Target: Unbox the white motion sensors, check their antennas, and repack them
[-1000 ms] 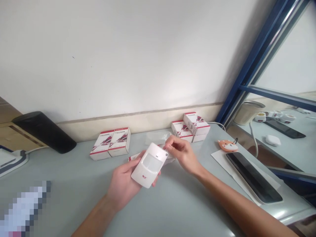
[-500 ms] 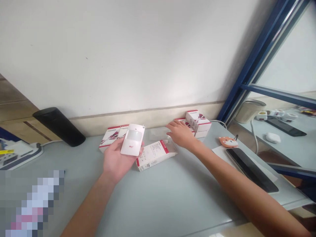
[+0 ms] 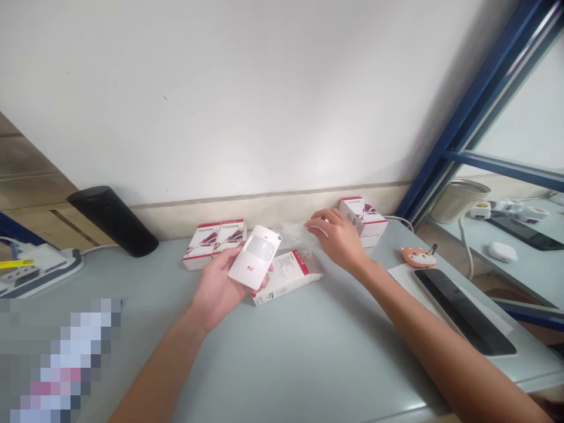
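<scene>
A white motion detector (image 3: 254, 258) with a domed lens and a short antenna rests in my left hand (image 3: 215, 288), fingers wrapped round its sides. Its front faces up towards me. Behind and to its right, my right hand (image 3: 341, 244) pinches the edge of a thin clear plastic bag (image 3: 294, 234) near the wall; the bag looks crumpled and the fingertips are partly hidden. An opened white and red carton (image 3: 291, 273) lies on the table between my hands, partly covered by the detector and my left fingers.
Two similar cartons (image 3: 214, 241) lie at the back left, more cartons (image 3: 365, 220) are stacked at the back right. A black cylinder (image 3: 112, 220) leans by the wall. To the right are an orange animal-shaped item (image 3: 418, 257) and a phone (image 3: 462, 311) on paper, beside a blue-framed mirror (image 3: 506, 158).
My right fingers have closed on the clear bag, which has bunched up and risen slightly. The detector has tilted clockwise and shifted right. The whole view has shifted a little.
</scene>
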The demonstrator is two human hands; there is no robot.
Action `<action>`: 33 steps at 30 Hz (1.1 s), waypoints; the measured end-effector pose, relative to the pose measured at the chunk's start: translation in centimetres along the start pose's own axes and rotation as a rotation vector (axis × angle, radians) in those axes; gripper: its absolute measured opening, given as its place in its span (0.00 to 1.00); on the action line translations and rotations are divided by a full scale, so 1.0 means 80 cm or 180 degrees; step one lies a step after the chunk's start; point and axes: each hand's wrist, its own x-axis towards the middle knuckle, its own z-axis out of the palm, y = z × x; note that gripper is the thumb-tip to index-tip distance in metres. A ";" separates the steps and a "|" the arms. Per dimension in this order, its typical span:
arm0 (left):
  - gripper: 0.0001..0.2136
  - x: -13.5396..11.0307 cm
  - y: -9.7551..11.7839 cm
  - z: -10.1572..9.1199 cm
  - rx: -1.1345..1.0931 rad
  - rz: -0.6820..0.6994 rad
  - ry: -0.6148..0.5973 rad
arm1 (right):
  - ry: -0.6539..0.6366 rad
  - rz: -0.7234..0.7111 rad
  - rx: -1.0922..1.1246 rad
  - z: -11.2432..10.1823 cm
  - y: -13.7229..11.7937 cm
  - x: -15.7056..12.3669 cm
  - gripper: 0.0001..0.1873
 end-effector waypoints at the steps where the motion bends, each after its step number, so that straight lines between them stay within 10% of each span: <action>1: 0.14 -0.001 -0.001 0.002 0.0042 0.0023 -0.0023 | 0.0040 -0.0073 0.0053 -0.001 -0.001 -0.003 0.14; 24: 0.24 -0.012 -0.003 0.003 0.0789 -0.0367 -0.0208 | 0.0743 -0.0367 0.1181 -0.016 -0.029 -0.007 0.14; 29: 0.22 -0.016 -0.006 0.011 0.0713 -0.0141 -0.0192 | 0.1473 0.1180 0.2066 -0.025 -0.069 -0.023 0.15; 33: 0.16 -0.014 -0.018 0.016 0.0569 0.0001 -0.0361 | 0.0203 0.2348 0.3729 -0.027 -0.097 -0.044 0.25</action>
